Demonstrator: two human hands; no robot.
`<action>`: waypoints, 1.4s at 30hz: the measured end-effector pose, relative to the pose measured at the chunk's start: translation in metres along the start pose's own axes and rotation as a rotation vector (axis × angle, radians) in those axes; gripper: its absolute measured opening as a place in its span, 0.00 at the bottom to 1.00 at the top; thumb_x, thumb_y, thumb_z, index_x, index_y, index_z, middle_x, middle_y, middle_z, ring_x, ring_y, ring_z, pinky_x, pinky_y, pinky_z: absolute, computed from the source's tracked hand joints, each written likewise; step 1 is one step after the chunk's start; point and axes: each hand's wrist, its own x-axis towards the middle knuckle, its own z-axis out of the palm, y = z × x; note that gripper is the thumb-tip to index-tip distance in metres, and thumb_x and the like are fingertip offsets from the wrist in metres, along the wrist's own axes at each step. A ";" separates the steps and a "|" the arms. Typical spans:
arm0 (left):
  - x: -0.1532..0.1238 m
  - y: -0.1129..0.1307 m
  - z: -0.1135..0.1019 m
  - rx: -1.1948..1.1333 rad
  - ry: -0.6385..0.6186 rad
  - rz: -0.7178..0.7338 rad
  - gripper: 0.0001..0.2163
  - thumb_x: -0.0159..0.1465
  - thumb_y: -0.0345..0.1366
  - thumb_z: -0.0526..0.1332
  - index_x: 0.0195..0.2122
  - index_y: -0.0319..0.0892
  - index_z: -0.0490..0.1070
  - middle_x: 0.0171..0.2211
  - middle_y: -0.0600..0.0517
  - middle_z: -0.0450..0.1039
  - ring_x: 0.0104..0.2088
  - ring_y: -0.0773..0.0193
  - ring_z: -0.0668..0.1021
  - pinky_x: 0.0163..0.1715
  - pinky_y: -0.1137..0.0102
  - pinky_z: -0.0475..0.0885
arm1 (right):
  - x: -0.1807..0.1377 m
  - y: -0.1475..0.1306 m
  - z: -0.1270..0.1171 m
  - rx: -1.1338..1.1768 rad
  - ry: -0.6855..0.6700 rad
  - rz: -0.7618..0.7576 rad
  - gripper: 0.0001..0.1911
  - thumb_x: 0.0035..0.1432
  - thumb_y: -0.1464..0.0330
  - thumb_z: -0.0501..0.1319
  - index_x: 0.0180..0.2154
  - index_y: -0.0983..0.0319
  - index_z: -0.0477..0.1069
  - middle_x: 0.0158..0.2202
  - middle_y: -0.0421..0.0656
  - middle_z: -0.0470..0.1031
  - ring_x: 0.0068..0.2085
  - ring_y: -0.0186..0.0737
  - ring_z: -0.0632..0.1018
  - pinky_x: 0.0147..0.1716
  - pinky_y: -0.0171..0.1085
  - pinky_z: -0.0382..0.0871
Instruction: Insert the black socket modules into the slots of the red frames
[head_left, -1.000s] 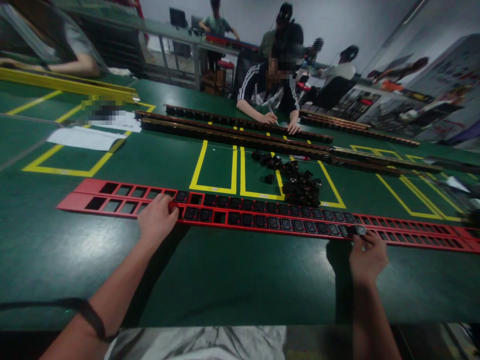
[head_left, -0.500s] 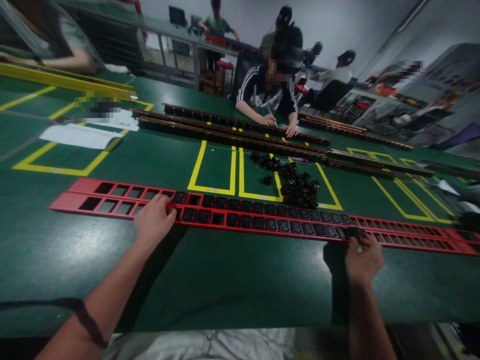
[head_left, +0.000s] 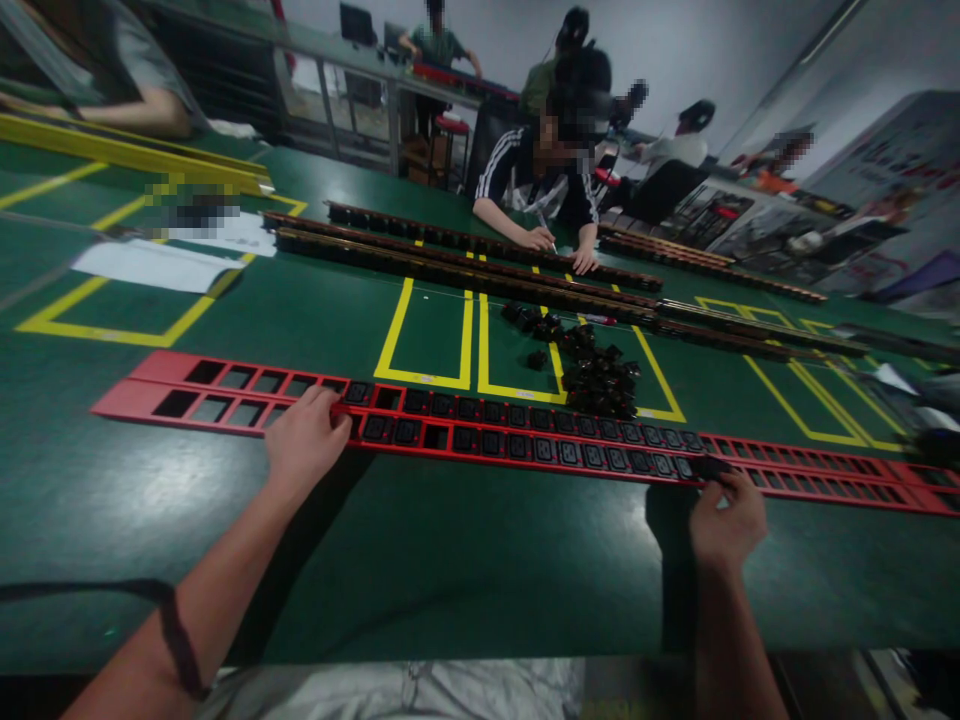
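Two long red strips with rows of rectangular cut-outs, a red panel point(head_left: 120, 396), lie side by side across the table before me. Black power sockets point(head_left: 544, 451) fill most of the middle cut-outs, with a few gaps among them. My left hand point(head_left: 309, 437) is closed on the panel, left of the filled stretch, thumb and fingers at its cut-outs. Between the fingertips of my right hand point(head_left: 727, 512) is a black socket point(head_left: 709, 467), at the near row just past the last seated one. My fingers partly hide it.
Beyond the panel is a pile of loose black sockets point(head_left: 600, 380). Long dark rails point(head_left: 450, 276) run across the table behind it. Opposite, a person point(head_left: 536, 180) leans over them with a pen-like tool. White papers point(head_left: 157, 265) and a yellow rail point(head_left: 135, 155) lie at left.
The socket in my right hand has tipped down flatter onto the near row. My left hand keeps its place on the panel; the view has shifted slightly.
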 end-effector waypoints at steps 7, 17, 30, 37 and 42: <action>0.000 0.001 -0.002 0.009 0.001 -0.006 0.16 0.67 0.40 0.52 0.50 0.43 0.74 0.52 0.48 0.75 0.43 0.53 0.78 0.33 0.62 0.67 | 0.001 -0.005 0.001 0.010 -0.107 -0.140 0.27 0.58 0.70 0.50 0.58 0.68 0.68 0.61 0.59 0.68 0.64 0.55 0.68 0.63 0.54 0.61; -0.001 0.000 0.000 0.023 0.009 0.007 0.16 0.67 0.41 0.52 0.49 0.43 0.74 0.51 0.48 0.75 0.43 0.53 0.78 0.33 0.63 0.67 | 0.002 -0.003 0.002 0.060 -0.143 -0.109 0.25 0.58 0.73 0.49 0.55 0.69 0.69 0.59 0.59 0.69 0.63 0.57 0.69 0.62 0.59 0.62; 0.000 -0.001 0.001 0.010 0.002 0.004 0.16 0.67 0.41 0.52 0.50 0.44 0.74 0.52 0.47 0.75 0.43 0.53 0.78 0.33 0.63 0.67 | 0.003 -0.008 0.001 0.005 -0.118 -0.128 0.23 0.57 0.71 0.49 0.51 0.69 0.70 0.56 0.61 0.70 0.60 0.58 0.69 0.59 0.58 0.61; 0.000 -0.001 0.000 0.023 -0.023 -0.015 0.16 0.67 0.41 0.52 0.50 0.44 0.74 0.51 0.46 0.75 0.45 0.52 0.78 0.35 0.63 0.68 | 0.005 -0.005 0.000 0.014 -0.122 -0.124 0.22 0.57 0.72 0.49 0.50 0.67 0.73 0.49 0.56 0.73 0.54 0.53 0.72 0.56 0.54 0.66; 0.000 0.000 -0.001 -0.001 -0.022 -0.014 0.16 0.67 0.41 0.53 0.50 0.43 0.74 0.51 0.45 0.75 0.45 0.51 0.78 0.36 0.63 0.69 | 0.003 0.004 0.006 -0.027 -0.124 -0.147 0.21 0.57 0.72 0.48 0.46 0.68 0.75 0.47 0.57 0.75 0.51 0.54 0.74 0.53 0.55 0.67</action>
